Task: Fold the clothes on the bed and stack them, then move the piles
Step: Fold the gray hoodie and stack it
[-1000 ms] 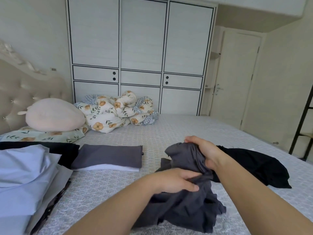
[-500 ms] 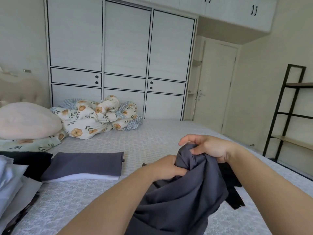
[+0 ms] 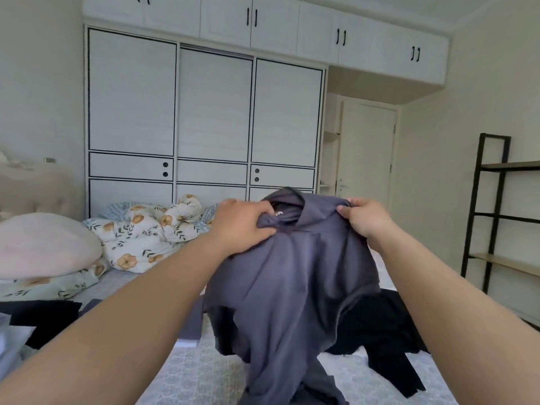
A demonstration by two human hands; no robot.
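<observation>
I see the left hand and right hand each gripping the grey shirt near its collar, raised above the bed. Its hem, possibly touching the bed, is cut off; it partly hides a black garment.

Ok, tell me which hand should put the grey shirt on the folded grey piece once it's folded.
Left, probably. The left hand grips the grey shirt on the side nearer the folded grey piece, which lies left of the shirt. The right hand would have to cross over.
</observation>
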